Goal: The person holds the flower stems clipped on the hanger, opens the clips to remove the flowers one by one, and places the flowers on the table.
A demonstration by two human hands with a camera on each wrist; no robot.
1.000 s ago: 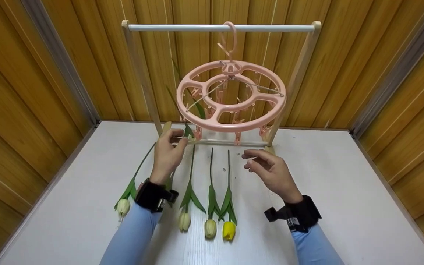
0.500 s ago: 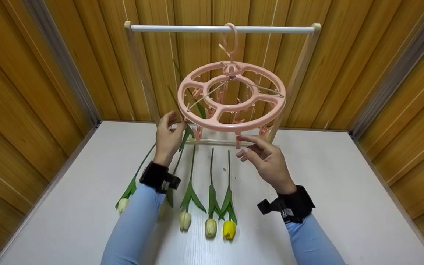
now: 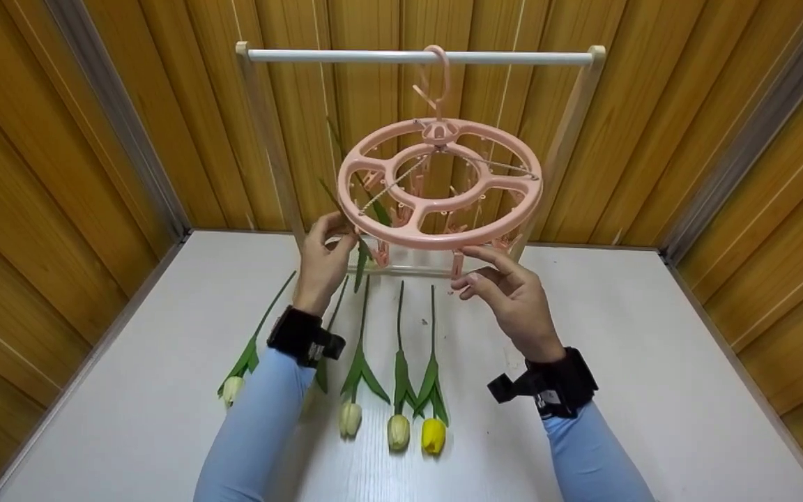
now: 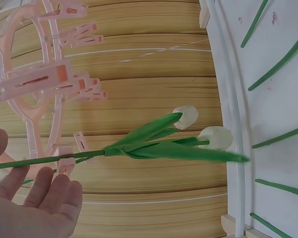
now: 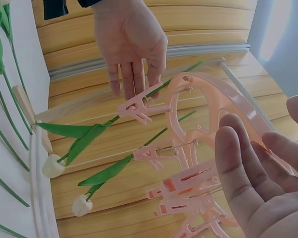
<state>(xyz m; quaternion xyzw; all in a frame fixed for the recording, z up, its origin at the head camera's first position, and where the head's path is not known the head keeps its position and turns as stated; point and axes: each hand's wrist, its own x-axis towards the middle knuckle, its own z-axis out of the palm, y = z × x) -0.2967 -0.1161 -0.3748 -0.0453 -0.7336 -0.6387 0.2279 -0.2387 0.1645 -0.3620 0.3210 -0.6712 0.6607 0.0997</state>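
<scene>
A round pink clip hanger (image 3: 436, 242) hangs in front of me. Two white tulips, one nearer my left hand (image 5: 82, 141) and another beside it (image 5: 107, 171), hang heads down with their stems in pink clips. My left hand (image 3: 325, 261) is at the hanger's left side. In the left wrist view the nearer stem (image 4: 35, 160) runs between its thumb and forefinger, and the fingers are loosely extended. My right hand (image 3: 513, 296) is at the front right, fingers relaxed, fingertips right beside a hanging clip (image 3: 457, 265) under the rim. Nothing is gripped in it.
The hanger's hook sits on the white rod (image 3: 346, 55) of a wooden-sided rack. On the white table (image 3: 652, 390) lie several tulips, including a whitish one (image 3: 398, 432) and a yellow one (image 3: 433, 436), stems toward the rack. Wood-patterned walls (image 3: 757, 230) enclose the table.
My left hand has risen along the hanging tulip to the hanger's rim. My right hand has moved up and left to the front clip. The hanger has shifted slightly to the right.
</scene>
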